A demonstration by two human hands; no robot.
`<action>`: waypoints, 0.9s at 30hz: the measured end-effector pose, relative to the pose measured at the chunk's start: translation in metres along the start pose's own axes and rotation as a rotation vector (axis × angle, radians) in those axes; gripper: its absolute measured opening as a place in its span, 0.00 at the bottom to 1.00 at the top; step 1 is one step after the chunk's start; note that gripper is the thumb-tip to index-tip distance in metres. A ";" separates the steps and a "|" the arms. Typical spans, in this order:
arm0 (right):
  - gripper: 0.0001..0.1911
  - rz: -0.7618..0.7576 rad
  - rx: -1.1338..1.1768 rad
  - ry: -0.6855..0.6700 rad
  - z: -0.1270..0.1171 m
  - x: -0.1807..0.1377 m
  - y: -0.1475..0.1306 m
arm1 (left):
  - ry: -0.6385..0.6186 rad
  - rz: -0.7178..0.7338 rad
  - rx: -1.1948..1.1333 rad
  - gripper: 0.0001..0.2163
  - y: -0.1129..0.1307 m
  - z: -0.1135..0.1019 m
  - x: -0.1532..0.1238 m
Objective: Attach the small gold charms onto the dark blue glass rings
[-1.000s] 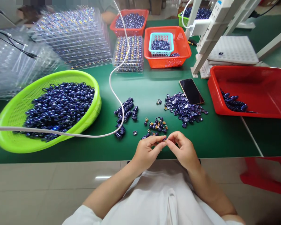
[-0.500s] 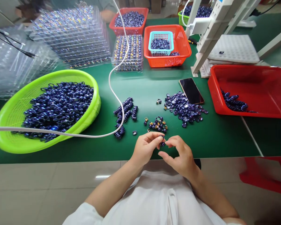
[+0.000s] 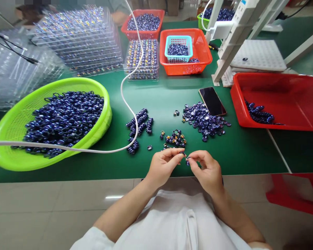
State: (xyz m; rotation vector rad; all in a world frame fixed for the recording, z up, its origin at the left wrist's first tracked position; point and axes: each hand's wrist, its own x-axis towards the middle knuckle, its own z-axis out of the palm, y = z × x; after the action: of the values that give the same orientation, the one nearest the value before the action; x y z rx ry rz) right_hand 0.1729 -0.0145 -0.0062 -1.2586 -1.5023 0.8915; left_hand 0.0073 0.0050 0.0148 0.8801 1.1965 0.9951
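Observation:
Above the table's near edge, my left hand (image 3: 161,166) pinches a small dark-blue piece (image 3: 182,152) between thumb and fingertips. My right hand (image 3: 207,171) is closed close beside it, thumb and forefinger on another small glossy dark-blue piece (image 3: 187,162). Fingers partly cover both pieces, so I cannot tell whether they are joined. Just beyond my hands lies a little heap of dark-blue parts with gold bits (image 3: 175,139). Farther right is a pile of dark-blue round caps (image 3: 203,119). Stacked dark-blue rings (image 3: 149,125) lie in short rows to the left.
A green basket (image 3: 108,114) of dark-blue rings stands left, with a white cable (image 3: 122,86) crossing over it. A phone (image 3: 212,100) touches the cap pile. The red bin (image 3: 289,93) is at right; an orange basket (image 3: 185,69) and stacked clear trays (image 3: 114,52) stand behind.
My right thumb and forefinger have closed from a spread pose onto a small dark-blue piece. My left hand has shifted slightly right.

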 end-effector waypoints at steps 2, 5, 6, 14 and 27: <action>0.05 0.074 0.136 -0.037 -0.003 0.001 0.002 | -0.021 0.008 0.035 0.10 -0.003 -0.001 0.000; 0.04 0.135 0.314 -0.147 -0.007 0.004 0.003 | -0.059 -0.023 -0.010 0.13 -0.004 -0.002 0.000; 0.04 0.148 0.355 -0.185 -0.008 0.005 0.003 | -0.068 -0.041 -0.037 0.13 -0.003 -0.002 0.000; 0.11 -0.012 0.225 -0.158 -0.013 0.007 0.002 | -0.108 -0.066 -0.115 0.11 0.004 -0.003 0.001; 0.22 -0.488 -0.140 -0.036 -0.007 0.005 0.004 | -0.127 -0.059 -0.114 0.11 0.001 -0.002 -0.004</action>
State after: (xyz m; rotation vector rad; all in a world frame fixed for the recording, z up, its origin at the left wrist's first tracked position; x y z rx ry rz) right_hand 0.1806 -0.0088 -0.0073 -0.9090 -1.8194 0.4957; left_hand 0.0044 0.0021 0.0169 0.8015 1.0426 0.9364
